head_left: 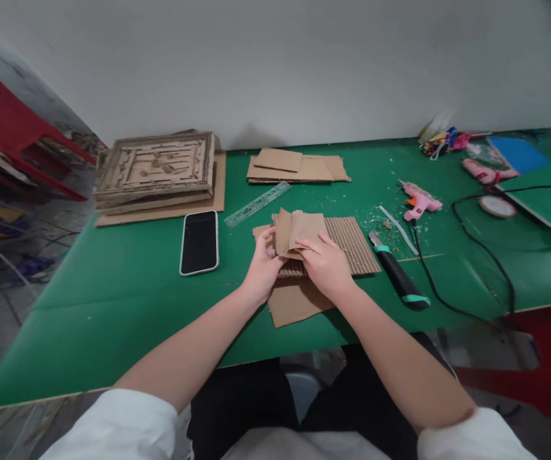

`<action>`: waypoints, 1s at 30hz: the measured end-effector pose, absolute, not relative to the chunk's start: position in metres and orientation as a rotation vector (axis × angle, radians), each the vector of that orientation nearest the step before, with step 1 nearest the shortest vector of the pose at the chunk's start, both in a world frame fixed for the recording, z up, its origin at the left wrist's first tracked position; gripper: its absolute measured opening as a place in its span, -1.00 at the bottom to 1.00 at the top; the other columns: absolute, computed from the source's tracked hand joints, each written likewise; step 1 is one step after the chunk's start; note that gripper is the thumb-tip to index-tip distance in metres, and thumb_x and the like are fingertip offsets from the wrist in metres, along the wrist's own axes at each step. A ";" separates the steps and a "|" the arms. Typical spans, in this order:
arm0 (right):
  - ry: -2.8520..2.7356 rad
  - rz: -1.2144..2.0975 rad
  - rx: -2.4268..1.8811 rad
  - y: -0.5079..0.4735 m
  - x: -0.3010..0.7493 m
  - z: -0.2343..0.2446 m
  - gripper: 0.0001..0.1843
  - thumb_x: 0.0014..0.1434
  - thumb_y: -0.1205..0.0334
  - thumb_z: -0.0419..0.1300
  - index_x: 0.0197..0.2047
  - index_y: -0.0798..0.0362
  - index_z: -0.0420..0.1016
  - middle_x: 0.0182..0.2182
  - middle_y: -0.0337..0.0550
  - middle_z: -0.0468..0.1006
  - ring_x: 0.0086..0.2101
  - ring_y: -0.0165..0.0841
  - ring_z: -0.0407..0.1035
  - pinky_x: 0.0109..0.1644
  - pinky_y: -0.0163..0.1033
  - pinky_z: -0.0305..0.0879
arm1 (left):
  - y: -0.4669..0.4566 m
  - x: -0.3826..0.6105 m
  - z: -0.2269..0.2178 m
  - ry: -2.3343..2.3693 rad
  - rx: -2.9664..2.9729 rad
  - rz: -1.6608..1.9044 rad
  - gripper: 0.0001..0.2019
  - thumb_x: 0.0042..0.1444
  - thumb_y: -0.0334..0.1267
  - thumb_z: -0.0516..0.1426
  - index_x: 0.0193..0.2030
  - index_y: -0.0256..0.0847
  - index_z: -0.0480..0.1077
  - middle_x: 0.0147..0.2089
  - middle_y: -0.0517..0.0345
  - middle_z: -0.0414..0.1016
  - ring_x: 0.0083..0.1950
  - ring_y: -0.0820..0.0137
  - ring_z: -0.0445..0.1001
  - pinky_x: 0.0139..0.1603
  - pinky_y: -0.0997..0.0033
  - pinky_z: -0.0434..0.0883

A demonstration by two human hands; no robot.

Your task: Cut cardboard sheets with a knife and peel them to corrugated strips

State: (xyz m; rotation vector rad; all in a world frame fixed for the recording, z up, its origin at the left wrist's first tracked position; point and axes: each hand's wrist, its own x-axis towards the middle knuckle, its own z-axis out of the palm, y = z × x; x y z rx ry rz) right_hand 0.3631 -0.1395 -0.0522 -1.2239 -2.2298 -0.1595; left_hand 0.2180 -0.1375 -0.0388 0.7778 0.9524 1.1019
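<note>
Both of my hands hold a small bundle of brown cardboard pieces (299, 230) just above the green table (126, 300). My left hand (263, 265) grips the bundle's left edge, fingers curled round it. My right hand (326, 262) lies over its lower right part, fingers pressed on the top piece. Under the hands lie a ribbed corrugated sheet (355, 243) and a flat cardboard sheet (294, 303) that reaches toward the table's near edge.
A black phone (199, 242) and a clear ruler (257, 204) lie to the left. A utility knife (397, 278), a pink glue gun (419, 203) with black cable (484, 252), and a tape roll (496, 206) lie right. Cardboard stacks (155, 172) (297, 167) sit at the back.
</note>
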 end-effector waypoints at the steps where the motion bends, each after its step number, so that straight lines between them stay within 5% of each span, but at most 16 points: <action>1: -2.221 -0.129 -1.220 -0.140 0.363 -0.051 -0.72 0.17 0.42 -0.03 -0.21 0.07 0.49 -0.15 -0.11 0.53 -0.14 -0.36 0.40 0.11 -0.05 0.15 | -0.137 0.218 -0.039 0.950 0.772 1.111 -0.30 -0.19 -0.37 0.26 0.09 -0.11 0.03 -0.25 0.11 0.48 -0.32 0.39 0.48 -0.25 0.36 0.39; 6: -2.156 0.054 -1.223 -0.142 0.361 -0.044 -0.71 0.15 0.43 -0.02 -0.19 0.04 0.48 -0.18 -0.18 0.54 -0.17 -0.38 0.41 0.10 -0.11 0.19 | -0.140 0.218 -0.041 0.912 0.765 1.142 -0.36 -0.17 -0.41 0.23 0.06 -0.11 0.04 -0.28 0.15 0.47 -0.30 0.41 0.47 -0.25 0.40 0.36; 12: -2.002 0.302 -1.295 -0.143 0.360 -0.041 -0.76 0.18 0.31 0.01 -0.20 0.01 0.49 -0.20 -0.22 0.54 -0.20 -0.42 0.42 -0.17 -0.33 0.34 | -0.142 0.220 -0.042 0.891 0.784 1.166 -0.39 -0.10 -0.45 0.15 0.09 -0.06 0.02 -0.19 0.14 0.45 -0.25 0.39 0.46 -0.20 0.36 0.36; 17: -1.969 0.324 -1.312 -0.143 0.359 -0.041 -0.76 0.19 0.26 0.01 -0.24 -0.03 0.51 -0.24 -0.24 0.55 -0.25 -0.42 0.43 -0.21 -0.33 0.35 | -0.141 0.221 -0.042 0.883 0.771 1.167 -0.38 -0.10 -0.43 0.14 0.11 -0.04 0.03 -0.09 0.11 0.42 -0.14 0.34 0.44 -0.14 0.32 0.36; 30: -1.854 0.326 -1.342 -0.143 0.357 -0.046 -0.76 0.18 0.19 0.03 -0.28 -0.02 0.53 -0.31 -0.22 0.56 -0.31 -0.40 0.44 -0.23 -0.32 0.34 | -0.139 0.222 -0.043 0.938 0.762 1.188 -0.43 -0.10 -0.44 0.13 0.08 -0.07 0.05 -0.13 0.14 0.42 -0.22 0.39 0.45 -0.21 0.35 0.37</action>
